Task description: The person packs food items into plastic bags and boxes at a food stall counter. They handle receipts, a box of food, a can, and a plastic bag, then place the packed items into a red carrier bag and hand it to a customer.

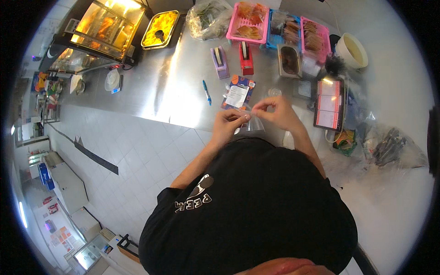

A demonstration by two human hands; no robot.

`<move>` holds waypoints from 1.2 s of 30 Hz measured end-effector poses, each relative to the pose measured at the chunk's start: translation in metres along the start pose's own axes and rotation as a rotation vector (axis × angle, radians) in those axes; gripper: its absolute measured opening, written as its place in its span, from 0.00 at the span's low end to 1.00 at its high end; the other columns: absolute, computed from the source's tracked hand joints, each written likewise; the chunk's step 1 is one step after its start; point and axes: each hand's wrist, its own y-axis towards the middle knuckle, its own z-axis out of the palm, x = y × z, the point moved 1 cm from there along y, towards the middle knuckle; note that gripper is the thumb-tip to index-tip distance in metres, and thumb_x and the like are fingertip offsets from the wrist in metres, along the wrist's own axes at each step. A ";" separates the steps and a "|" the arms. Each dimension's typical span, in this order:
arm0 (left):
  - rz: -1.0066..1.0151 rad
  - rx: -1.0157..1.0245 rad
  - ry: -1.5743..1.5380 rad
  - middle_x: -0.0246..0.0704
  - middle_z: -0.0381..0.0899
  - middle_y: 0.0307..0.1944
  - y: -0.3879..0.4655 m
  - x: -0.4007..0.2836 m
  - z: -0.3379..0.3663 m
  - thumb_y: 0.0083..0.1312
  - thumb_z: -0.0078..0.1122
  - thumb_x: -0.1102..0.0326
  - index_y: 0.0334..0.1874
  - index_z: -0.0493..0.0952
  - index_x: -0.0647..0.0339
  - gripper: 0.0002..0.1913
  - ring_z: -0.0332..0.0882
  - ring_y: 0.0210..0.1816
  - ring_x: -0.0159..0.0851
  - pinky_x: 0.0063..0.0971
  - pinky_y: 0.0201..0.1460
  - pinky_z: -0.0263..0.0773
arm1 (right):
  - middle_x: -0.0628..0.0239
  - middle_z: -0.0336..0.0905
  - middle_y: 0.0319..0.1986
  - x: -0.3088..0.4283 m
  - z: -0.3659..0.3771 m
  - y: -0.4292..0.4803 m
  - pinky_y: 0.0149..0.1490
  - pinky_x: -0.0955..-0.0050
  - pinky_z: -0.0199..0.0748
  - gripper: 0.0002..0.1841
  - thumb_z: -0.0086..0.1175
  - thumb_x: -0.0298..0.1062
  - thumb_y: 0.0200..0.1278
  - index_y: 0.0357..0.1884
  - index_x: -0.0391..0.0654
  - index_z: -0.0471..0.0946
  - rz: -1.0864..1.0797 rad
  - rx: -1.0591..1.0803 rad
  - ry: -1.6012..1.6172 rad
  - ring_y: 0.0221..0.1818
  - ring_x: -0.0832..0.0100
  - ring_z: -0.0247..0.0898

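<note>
Close to the counter's front edge, my left hand (pixel 231 123) grips a clear plastic bag (pixel 255 124), thumb and fingers pinched at its upper part. On the bag's other side is my right hand (pixel 271 110), thumb and forefinger pinched at the plastic. Just beyond my hands lies a dark blue and orange packet (pixel 248 84) with a white printed slip (pixel 237 96) on it. A small round clear lid or cup (pixel 274 92) rests near my right hand. Left of the packet is a blue pen (pixel 207 92). Purple (pixel 223 70) and red (pixel 247 66) tape dispensers stand behind.
Along the back are a yellow food tray (pixel 160 31), a bag of greens (pixel 208 20), pink (pixel 246 38) and blue baskets (pixel 273 41) of packets, a metal container (pixel 289 62) and a white bowl (pixel 352 51). A tablet (pixel 329 103) stands right; a lit food warmer (pixel 106 29) stands left.
</note>
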 end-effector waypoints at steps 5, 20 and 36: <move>0.190 -0.069 0.225 0.30 0.79 0.27 0.001 0.011 -0.014 0.60 0.66 0.73 0.21 0.70 0.65 0.14 0.77 0.31 0.25 0.21 0.32 0.75 | 0.66 0.82 0.25 -0.005 0.050 0.001 0.36 0.76 0.67 0.07 0.64 0.34 0.55 0.28 0.39 0.83 0.126 -0.149 0.072 0.28 0.77 0.74; 0.488 -0.105 0.396 0.39 0.73 0.30 0.026 0.004 -0.037 0.55 0.60 0.80 0.29 0.69 0.64 0.07 0.76 0.31 0.38 0.29 0.32 0.73 | 0.62 0.77 0.24 0.015 0.067 -0.009 0.36 0.71 0.71 0.08 0.63 0.21 0.48 0.28 0.39 0.75 -0.166 -0.743 -0.397 0.27 0.66 0.76; 0.923 0.055 0.471 0.37 0.80 0.38 0.021 -0.035 -0.015 0.51 0.61 0.83 0.43 0.79 0.65 0.16 0.81 0.36 0.38 0.26 0.37 0.74 | 0.55 0.82 0.30 0.048 0.062 -0.026 0.38 0.70 0.75 0.08 0.62 0.24 0.52 0.36 0.37 0.81 -0.173 -0.575 -0.117 0.33 0.64 0.81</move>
